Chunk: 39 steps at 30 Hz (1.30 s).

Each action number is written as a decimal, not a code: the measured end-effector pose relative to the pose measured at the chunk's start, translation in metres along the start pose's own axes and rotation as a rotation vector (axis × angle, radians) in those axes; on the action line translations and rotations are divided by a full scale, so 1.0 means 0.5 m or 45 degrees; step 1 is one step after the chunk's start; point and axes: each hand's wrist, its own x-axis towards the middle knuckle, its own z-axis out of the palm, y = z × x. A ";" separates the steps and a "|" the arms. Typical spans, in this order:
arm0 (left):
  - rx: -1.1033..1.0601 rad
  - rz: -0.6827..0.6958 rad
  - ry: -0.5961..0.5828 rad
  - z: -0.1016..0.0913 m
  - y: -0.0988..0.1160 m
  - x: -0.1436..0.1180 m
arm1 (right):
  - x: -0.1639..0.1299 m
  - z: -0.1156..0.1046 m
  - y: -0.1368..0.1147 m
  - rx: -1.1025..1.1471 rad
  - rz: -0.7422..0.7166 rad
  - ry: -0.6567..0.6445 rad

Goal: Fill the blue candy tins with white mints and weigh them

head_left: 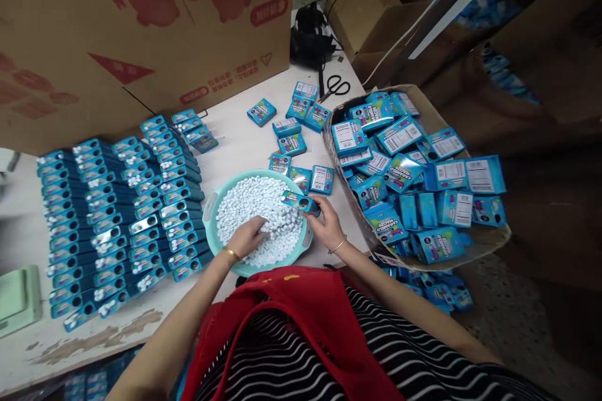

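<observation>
Fingertips of left hand [245,237]: sinking out of sight among the white pellets [256,213] in the teal basin [211,200].
Near rim of basin: lying hidden behind the left wrist and red garment [301,313].
Small blue box [301,202], right of the basin's centre: being partly covered by right hand [327,225]; print too small for reading.
Labels on blue packets in carton [489,241], right of basin: showing too small for reading.
Green object [19,297], far left of basin: being cut by the frame edge.
Large cardboard box [141,31], behind basin: running off the top edge.
</observation>
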 end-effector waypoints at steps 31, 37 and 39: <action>0.318 0.186 0.157 -0.229 0.136 -0.078 | -0.027 0.086 -0.032 0.135 -0.265 -0.281; 0.218 0.229 0.117 -0.219 0.049 0.014 | 0.082 0.115 -0.033 0.172 -0.224 -0.347; 0.236 0.199 0.212 -0.255 0.013 0.038 | 0.147 0.117 -0.008 0.105 -0.135 -0.248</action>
